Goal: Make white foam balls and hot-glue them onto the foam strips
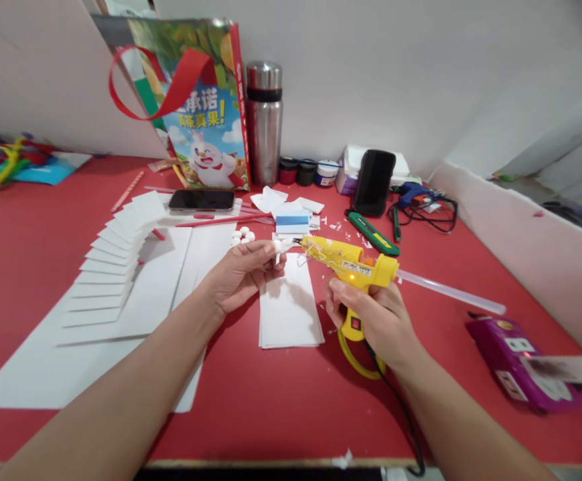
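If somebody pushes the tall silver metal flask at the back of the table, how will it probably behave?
The tall silver metal flask may tip if pushed near its top, because it stands upright and is much taller than wide. Once lying down, it could roll, since its body is round. Its smooth, shiny surface suggests a rigid, possibly slippery shell.

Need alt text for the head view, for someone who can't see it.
The right hand points a yellow glue gun at a small white piece held in the left hand, over white sheets on a red table. A metal flask and printed bag stand behind.
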Demonstrator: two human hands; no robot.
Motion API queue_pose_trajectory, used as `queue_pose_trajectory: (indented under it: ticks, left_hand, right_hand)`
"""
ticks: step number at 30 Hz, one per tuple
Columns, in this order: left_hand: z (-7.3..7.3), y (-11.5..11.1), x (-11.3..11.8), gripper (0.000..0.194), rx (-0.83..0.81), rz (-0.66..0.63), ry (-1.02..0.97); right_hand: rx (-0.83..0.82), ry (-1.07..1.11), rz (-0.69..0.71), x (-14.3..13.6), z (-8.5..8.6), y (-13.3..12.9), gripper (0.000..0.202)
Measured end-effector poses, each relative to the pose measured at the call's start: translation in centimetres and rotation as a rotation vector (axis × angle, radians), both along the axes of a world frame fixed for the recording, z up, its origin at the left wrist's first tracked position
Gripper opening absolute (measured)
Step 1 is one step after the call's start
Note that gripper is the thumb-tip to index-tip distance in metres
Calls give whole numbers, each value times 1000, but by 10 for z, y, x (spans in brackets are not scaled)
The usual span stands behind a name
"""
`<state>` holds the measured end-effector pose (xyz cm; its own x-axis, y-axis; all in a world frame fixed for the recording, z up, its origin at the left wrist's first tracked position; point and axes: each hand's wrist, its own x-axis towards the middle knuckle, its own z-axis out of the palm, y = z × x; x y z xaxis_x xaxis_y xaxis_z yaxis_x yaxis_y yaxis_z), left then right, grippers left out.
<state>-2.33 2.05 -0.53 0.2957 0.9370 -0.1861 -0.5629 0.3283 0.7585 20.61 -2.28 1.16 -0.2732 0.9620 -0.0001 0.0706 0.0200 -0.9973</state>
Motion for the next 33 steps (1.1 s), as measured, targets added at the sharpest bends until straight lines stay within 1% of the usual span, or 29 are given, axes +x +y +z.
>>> queue_pose_trajectory:
  ticks: [4, 6, 8, 11, 13, 15, 17, 20, 22, 24, 29, 33]
  left_hand:
    - [-2, 1, -1, 25, 4, 9, -10]
    - [-4, 2, -1, 25, 14, 11, -15]
    - [-5, 3, -2, 23, 20, 11, -9]
    - [-4, 3, -2, 23, 37, 11, 19]
    - [-3, 3, -2, 23, 49, 15, 42]
    - [-2, 2, -1, 25, 64, 14, 65]
    - [-1, 2, 0, 25, 81, 10, 85]
    - [1, 1, 2, 23, 102, 11, 102]
    - [1, 0, 3, 23, 111, 15, 105]
    - [1, -1, 3, 22, 126, 22, 106]
    - [-1, -1, 2, 18, 168, 24, 96]
    - [-1, -2, 3, 20, 169, 19, 98]
  right_hand:
    - [39, 2, 1, 2, -2, 2, 42]
    - [58, 9, -20, 2, -1, 4, 42]
    - [82, -18, -64, 2, 2, 5, 42]
    - [126, -142, -182, 8, 9, 4, 38]
    - [141, -254, -282, 20, 13, 2, 36]
    - [131, -366, -371, 40, 14, -3, 36]
    - [114, -490, -463, 64, 12, -9, 38]
    - [99, -691, -578, 95, 6, -15, 35]
    - [93, -815, -606, 106, 3, -18, 35]
    - [78, -906, -609, 110, 0, -19, 38]
    - [-16, -953, -593, 109, -10, -17, 46]
    - [45, -1025, -606, 116, -15, -14, 47]
